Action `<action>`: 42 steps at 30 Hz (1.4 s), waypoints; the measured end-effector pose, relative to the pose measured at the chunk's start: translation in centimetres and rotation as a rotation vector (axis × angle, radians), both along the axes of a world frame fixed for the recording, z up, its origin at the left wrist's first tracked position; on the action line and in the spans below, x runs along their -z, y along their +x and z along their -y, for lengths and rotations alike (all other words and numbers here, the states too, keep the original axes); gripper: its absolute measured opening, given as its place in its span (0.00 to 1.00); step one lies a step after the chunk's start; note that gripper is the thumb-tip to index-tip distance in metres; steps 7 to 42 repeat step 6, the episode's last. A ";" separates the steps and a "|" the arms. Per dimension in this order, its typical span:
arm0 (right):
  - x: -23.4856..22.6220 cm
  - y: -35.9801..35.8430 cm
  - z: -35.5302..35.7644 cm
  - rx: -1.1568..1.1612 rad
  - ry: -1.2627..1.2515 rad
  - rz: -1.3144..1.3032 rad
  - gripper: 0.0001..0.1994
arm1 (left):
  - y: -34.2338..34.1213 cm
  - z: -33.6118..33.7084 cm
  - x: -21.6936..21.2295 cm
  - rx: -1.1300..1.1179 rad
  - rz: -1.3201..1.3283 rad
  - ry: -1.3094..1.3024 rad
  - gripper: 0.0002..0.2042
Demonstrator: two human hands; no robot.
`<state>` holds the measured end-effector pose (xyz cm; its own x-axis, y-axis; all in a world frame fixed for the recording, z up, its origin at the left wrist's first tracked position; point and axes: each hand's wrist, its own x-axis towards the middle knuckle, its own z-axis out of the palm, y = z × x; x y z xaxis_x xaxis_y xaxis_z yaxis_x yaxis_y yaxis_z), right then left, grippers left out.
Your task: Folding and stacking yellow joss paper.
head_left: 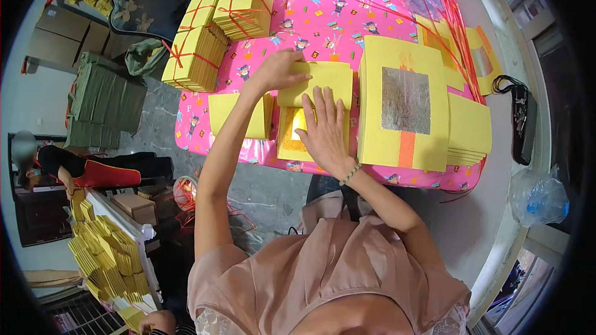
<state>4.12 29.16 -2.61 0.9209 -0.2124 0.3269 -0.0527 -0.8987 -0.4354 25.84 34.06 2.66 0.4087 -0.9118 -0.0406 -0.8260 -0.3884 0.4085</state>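
Observation:
In front of me a sheet of yellow paper (326, 74) is folded over at its far part, with a shiny gold patch (293, 125) showing on the nearer part. My left hand (280, 71) is at the far left corner of the fold, its fingers curled over the edge and its thumb on top. Flat across the paper lies my right hand (326, 127), fingers stretched out and a beaded bracelet on the wrist. A folded yellow paper stack (239, 115) is just left of them. To the right stands a tall pile of yellow sheets (403, 53), its top one bearing a silver square and orange stripe.
A pink patterned cloth (310, 25) covers the table. Yellow bundles tied with red string (192, 56) stand at the far left. Red strings (450, 0) trail along the right edge. Smaller yellow stacks (469, 124) lie right. Another person (93, 167) handles yellow papers at lower left.

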 end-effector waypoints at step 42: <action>0.5 0.8 -0.3 -0.026 -0.017 -0.069 0.39 | 1.3 0.5 1.5 -0.028 -0.007 -0.014 0.25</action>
